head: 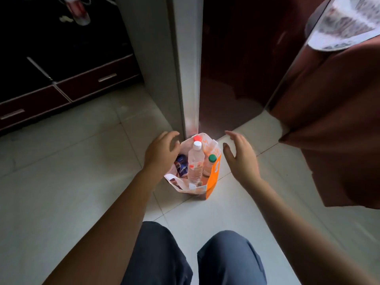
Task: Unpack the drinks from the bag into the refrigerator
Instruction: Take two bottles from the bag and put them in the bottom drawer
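Observation:
An orange and white bag [213, 175] stands open on the tiled floor in front of the dark red refrigerator [236, 58]. Inside it stand a clear bottle with a white cap [195, 161], a bottle with a green cap [210, 163], a red-capped bottle [197, 138] at the back and a blue can [181, 165] on the left. My left hand [161, 152] hovers at the bag's left rim with fingers spread. At the right of the bag my right hand [240, 155] is open too, holding nothing.
The refrigerator doors are closed; its grey side panel [185, 58] rises just behind the bag. A dark red cloth [339, 130] hangs at the right. Low drawers [67, 89] line the wall at the left. My knees [195, 254] are at the bottom.

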{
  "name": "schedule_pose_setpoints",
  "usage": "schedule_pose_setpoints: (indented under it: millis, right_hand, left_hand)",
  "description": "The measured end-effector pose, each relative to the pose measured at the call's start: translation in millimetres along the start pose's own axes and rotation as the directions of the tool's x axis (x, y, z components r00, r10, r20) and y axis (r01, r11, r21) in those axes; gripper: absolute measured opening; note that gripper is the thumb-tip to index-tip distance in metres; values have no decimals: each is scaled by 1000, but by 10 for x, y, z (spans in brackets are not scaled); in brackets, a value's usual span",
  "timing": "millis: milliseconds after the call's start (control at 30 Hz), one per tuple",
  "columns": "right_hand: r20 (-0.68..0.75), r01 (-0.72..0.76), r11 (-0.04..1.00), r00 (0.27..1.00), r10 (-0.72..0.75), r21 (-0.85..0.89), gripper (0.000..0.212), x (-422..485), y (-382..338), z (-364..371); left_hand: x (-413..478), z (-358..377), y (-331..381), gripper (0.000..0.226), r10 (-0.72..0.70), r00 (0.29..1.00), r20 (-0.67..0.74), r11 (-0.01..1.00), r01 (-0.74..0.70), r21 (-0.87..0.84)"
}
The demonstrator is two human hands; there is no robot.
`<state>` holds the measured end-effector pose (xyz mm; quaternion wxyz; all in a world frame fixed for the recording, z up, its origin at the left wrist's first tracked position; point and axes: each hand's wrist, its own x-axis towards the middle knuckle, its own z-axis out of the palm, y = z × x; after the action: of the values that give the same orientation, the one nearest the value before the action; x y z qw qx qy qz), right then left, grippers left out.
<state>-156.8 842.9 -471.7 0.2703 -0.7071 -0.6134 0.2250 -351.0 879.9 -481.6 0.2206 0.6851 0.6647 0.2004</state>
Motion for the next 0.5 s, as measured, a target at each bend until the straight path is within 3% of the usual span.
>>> schedule_pose_setpoints:
  millis: [267,500]
  right_hand:
    - [-13,38,999,999,-38,-6,36,138,680,849]
    - [142,-52,995,988,64,-84,41,321,916,1078]
  left_hand:
    - [275,851,-579,29,33,999,16,999,-33,1]
    - [532,1216,-587,39,40,985,167,997,-29,-65]
